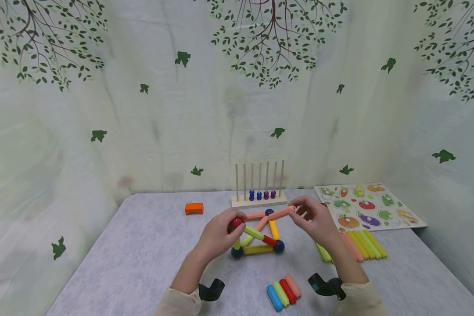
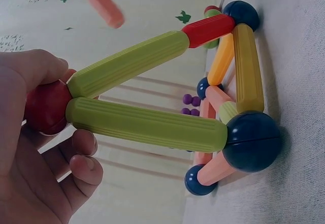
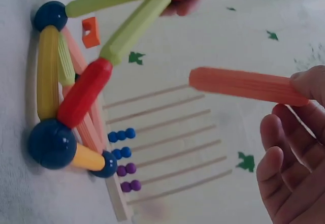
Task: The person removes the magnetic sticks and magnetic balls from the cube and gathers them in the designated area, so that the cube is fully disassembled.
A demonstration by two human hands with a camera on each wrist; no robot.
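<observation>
My left hand grips a red ball at the raised corner of a stick-and-ball frame. From that ball, one green stick slopes down to a dark blue ball. Another green stick meets a short red stick, which reaches a second dark blue ball. A yellow stick joins these two balls along the tabletop. Behind it lie more salmon, green and yellow-orange sticks with blue balls. In my right hand a loose salmon stick is pinched at one end, apart from the frame.
A peg counting stand with blue and purple beads stands behind the frame. An orange block lies back left, a vegetable picture board back right. Loose coloured sticks lie at right and in front.
</observation>
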